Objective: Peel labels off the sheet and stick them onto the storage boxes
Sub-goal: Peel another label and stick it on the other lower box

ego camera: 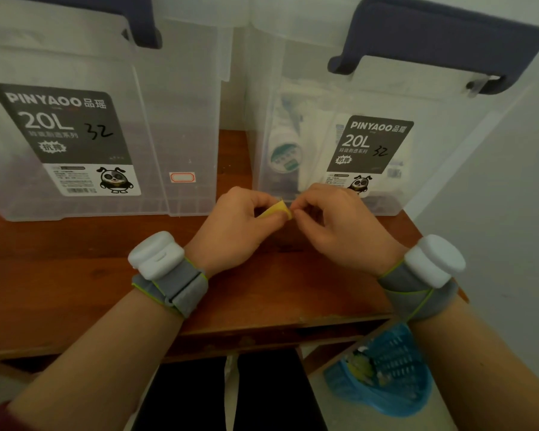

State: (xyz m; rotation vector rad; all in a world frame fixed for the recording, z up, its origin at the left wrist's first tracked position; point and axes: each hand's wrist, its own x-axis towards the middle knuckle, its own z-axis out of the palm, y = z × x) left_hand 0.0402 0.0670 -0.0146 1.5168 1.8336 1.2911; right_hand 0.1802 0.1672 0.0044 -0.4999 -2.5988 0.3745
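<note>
I see two clear storage boxes on the wooden table (pixel 75 275), the left box (pixel 181 104) already carrying a small red-bordered label (pixel 182 177), the right box (pixel 277 98) showing none. Just before them my left hand (pixel 237 225) pinches the yellow label sheet (pixel 277 210), curled and limp, so I judge it light and easily creased. My right hand (pixel 339 225) has fingertips pressed at its edge; that's where I'd lift a corner.

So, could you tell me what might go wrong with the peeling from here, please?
The yellow backing scrap is small and curled between the left hand and right hand, so the label may fold onto itself or stick to a fingertip. The right box has no red-bordered label yet; reaching over could nudge it.
</note>
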